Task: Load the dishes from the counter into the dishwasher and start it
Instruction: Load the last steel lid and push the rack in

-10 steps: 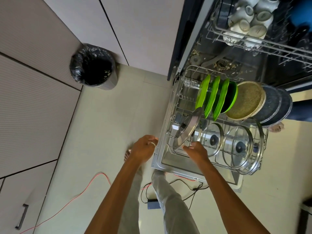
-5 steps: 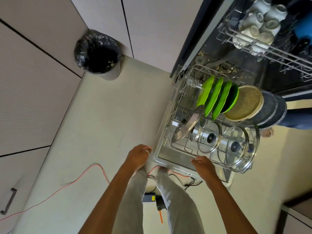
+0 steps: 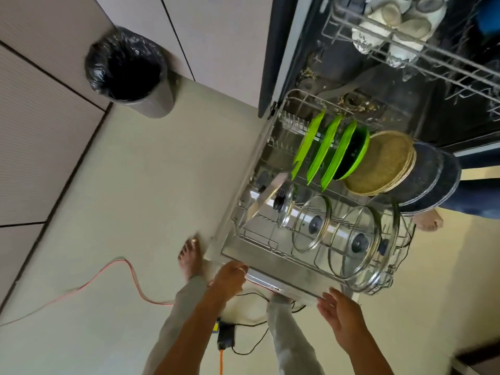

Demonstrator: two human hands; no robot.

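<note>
step: rack (image 3: 259,234) full, out over door (image 3: 292,282); loading looks done;
left hand (image 3: 230,277): fingers curled on door edge;
right hand (image 3: 341,313): spread, empty, beside edge;
next: slide rack in; lift door

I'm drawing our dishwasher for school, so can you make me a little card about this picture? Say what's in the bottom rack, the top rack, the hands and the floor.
Bottom rack: three green plates, tan plates and dark plates, all upright; two glass lids; one steel lid, tilted
Top rack: white cups
Left hand: at the front edge of the open door; grip unclear
Right hand: open, fingers spread, close to that edge
Floor: black-lined bin, orange cable
</note>
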